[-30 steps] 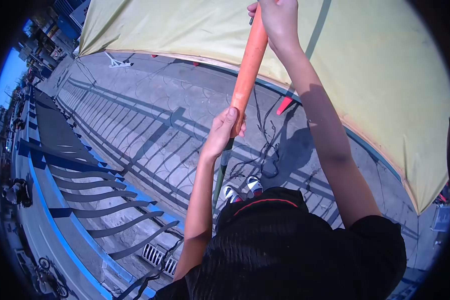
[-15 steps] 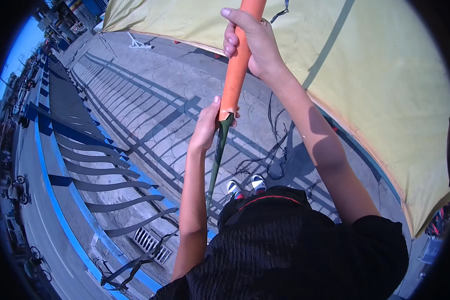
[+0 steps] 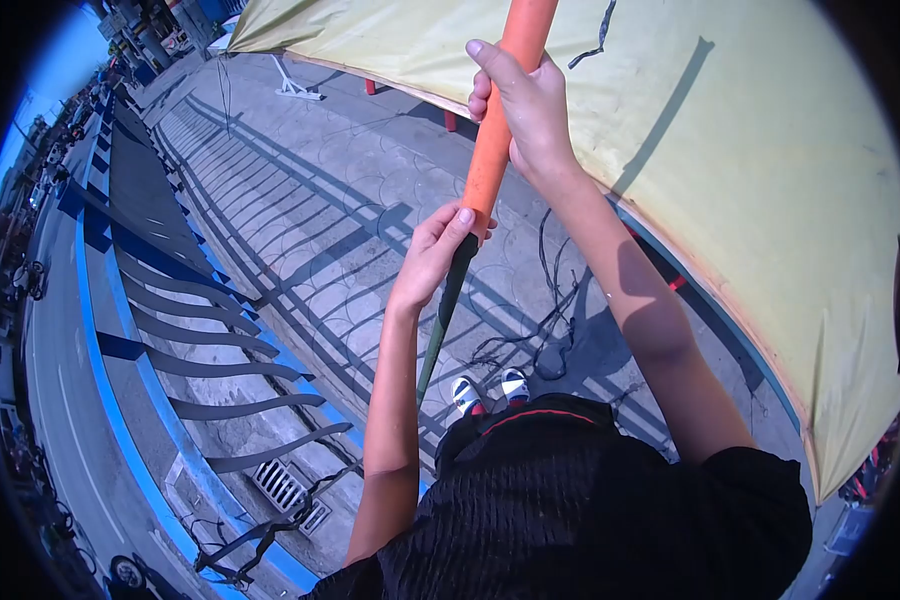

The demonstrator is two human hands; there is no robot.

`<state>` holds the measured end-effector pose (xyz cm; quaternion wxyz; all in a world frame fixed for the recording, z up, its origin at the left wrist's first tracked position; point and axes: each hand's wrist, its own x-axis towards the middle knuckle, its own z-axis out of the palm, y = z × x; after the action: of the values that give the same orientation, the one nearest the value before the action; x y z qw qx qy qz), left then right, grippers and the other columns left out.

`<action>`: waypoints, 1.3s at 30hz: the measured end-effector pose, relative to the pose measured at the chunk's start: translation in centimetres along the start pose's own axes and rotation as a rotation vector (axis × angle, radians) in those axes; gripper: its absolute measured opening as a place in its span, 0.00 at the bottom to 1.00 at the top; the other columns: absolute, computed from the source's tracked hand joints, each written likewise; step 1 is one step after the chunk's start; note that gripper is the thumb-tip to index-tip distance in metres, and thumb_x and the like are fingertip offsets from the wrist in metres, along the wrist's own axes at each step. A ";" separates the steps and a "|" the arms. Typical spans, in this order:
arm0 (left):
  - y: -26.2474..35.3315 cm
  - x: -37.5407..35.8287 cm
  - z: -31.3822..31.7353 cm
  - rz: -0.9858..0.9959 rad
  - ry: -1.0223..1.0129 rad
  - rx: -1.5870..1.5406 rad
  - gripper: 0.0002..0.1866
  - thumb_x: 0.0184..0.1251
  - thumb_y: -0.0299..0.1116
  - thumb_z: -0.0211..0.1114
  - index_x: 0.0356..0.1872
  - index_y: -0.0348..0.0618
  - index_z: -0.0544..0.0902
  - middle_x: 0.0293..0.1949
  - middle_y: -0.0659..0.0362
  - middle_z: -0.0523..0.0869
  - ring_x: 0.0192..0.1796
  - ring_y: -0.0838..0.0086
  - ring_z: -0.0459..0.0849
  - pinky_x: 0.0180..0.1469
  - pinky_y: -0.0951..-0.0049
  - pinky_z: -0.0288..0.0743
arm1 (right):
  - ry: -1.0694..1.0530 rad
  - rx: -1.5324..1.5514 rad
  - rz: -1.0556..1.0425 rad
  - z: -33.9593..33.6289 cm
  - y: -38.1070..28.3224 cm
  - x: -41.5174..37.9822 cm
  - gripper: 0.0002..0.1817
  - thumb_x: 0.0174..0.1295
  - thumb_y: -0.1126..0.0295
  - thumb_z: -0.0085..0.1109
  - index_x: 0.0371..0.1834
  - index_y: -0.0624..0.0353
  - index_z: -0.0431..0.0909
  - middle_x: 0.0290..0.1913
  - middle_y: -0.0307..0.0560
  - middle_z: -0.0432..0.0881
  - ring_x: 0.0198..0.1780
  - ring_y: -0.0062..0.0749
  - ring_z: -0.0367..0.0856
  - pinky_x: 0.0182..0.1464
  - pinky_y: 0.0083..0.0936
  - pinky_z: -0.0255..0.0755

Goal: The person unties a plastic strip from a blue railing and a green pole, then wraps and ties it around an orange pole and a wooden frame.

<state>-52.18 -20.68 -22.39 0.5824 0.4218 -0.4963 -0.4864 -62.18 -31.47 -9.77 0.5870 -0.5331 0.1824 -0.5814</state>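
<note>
An orange pipe (image 3: pixel 490 160) runs up out of the top of the view, tilted a little to the right. My right hand (image 3: pixel 538 118) is wrapped round its upper part, with the thumb laid across the pipe. Lower down, my left hand (image 3: pixel 432 256) grips the pipe's bottom end, its thumb along the front and fingertips showing on the far side. From under that hand a dark green pole (image 3: pixel 440 340) slopes down toward my left forearm. My fingers hide part of where pipe and pole meet.
A yellow tarp (image 3: pixel 770 190) spreads across the right and top. On the left runs a blue railing (image 3: pixel 135 365) beside a road with motorcycles. Dark cords (image 3: pixel 560 310) lie on the paved walkway near my feet. A white stand (image 3: pixel 295 82) is farther off.
My left hand has closed higher over the pipe's end, covering the jagged edge that showed before. Both hands and the pipe sit slightly farther right in the view, which has shifted.
</note>
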 end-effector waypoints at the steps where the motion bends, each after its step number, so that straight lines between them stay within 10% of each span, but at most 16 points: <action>1: 0.5 0.4 0.2 0.004 -0.004 0.002 0.24 0.72 0.51 0.56 0.50 0.37 0.78 0.39 0.59 0.83 0.39 0.80 0.79 0.43 0.79 0.71 | -0.008 0.007 0.018 0.1 -0.1 -0.1 0.21 0.55 0.60 0.70 0.37 0.60 0.67 0.22 0.40 0.73 0.21 0.23 0.74 0.24 0.21 0.72; 9: 0.9 1.8 2.9 -0.004 0.193 0.232 0.13 0.64 0.37 0.69 0.36 0.38 0.76 0.19 0.67 0.75 0.20 0.85 0.73 0.23 0.81 0.66 | -0.108 0.027 0.007 -0.6 -0.8 -0.5 0.22 0.57 0.55 0.68 0.38 0.59 0.68 0.23 0.40 0.74 0.22 0.23 0.75 0.28 0.22 0.73; 13: 0.4 2.0 2.9 0.048 0.237 0.257 0.11 0.66 0.35 0.66 0.35 0.37 0.76 0.20 0.66 0.75 0.20 0.84 0.73 0.22 0.81 0.66 | -0.299 -0.145 0.000 -4.6 2.8 -2.8 0.27 0.59 0.51 0.66 0.52 0.59 0.72 0.39 0.42 0.78 0.43 0.25 0.79 0.47 0.23 0.73; 17: 0.6 2.4 1.6 0.037 0.311 0.250 0.09 0.67 0.32 0.65 0.36 0.38 0.75 0.21 0.66 0.74 0.20 0.85 0.72 0.22 0.83 0.63 | -0.380 -0.112 0.659 -15.4 9.6 -6.8 0.25 0.66 0.50 0.59 0.56 0.58 0.74 0.47 0.40 0.79 0.51 0.27 0.77 0.52 0.25 0.72; 23: 1.3 1.9 -1.1 0.055 0.436 0.257 0.08 0.69 0.30 0.62 0.36 0.39 0.72 0.18 0.63 0.72 0.18 0.83 0.69 0.22 0.82 0.63 | 0.204 -0.239 1.189 -37.0 18.9 -13.8 0.21 0.62 0.59 0.62 0.54 0.59 0.75 0.49 0.45 0.80 0.47 0.33 0.80 0.48 0.32 0.75; 31: 2.5 -0.3 -3.0 0.205 0.585 0.317 0.10 0.66 0.32 0.61 0.39 0.40 0.70 0.17 0.61 0.71 0.16 0.81 0.69 0.20 0.81 0.65 | 1.050 0.482 0.554 -52.4 29.0 -12.0 0.10 0.54 0.77 0.62 0.40 0.57 0.77 0.43 0.44 0.81 0.53 0.38 0.78 0.62 0.51 0.69; 39: 3.9 -1.4 -1.7 0.279 0.598 0.445 0.13 0.66 0.37 0.64 0.34 0.44 0.68 0.16 0.64 0.68 0.15 0.83 0.66 0.18 0.83 0.64 | 0.578 0.810 0.232 -51.9 30.2 -10.1 0.11 0.53 0.86 0.57 0.39 0.64 0.78 0.43 0.49 0.82 0.55 0.42 0.78 0.71 0.54 0.61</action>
<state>-49.94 -18.67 -19.12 0.6561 0.5894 -0.4504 -0.1391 -93.38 -51.46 -58.14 0.7328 -0.0565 0.1553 -0.6601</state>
